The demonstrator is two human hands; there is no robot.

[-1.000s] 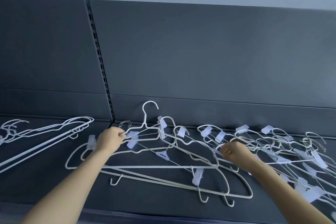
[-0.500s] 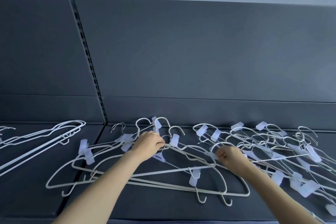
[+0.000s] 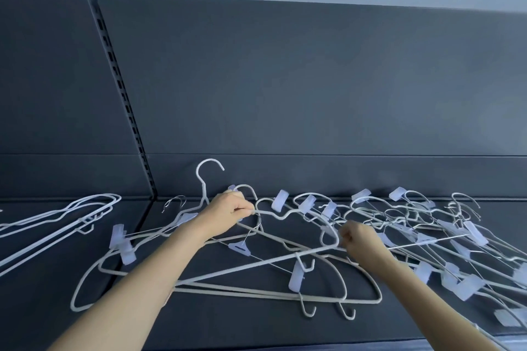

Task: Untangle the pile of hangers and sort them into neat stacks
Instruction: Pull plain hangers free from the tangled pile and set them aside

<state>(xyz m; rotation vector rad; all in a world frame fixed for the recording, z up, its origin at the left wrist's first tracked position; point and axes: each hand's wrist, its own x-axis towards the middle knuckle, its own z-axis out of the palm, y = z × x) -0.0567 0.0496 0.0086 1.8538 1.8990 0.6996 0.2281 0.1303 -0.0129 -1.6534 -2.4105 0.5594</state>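
A tangled pile of white hangers (image 3: 427,236), many with pale clips, sprawls over the middle and right of the dark shelf (image 3: 228,328). My left hand (image 3: 225,215) pinches the wavy top wire of one white hanger (image 3: 285,214) near the back wall. My right hand (image 3: 360,239) is closed on a wire at that hanger's right end, where it crosses the pile. One hanger hook (image 3: 209,168) stands up behind my left hand. A few plain white hangers (image 3: 71,216) lie nested together at the far left.
The dark back panel (image 3: 285,94) rises right behind the pile, with a slotted upright (image 3: 122,100) on the left. The shelf's front edge runs along the bottom of the view.
The view has shifted slightly. My left hand keeps its pinch near the hooks and has lifted the hanger, so one hook now stands up. My right hand stays put.
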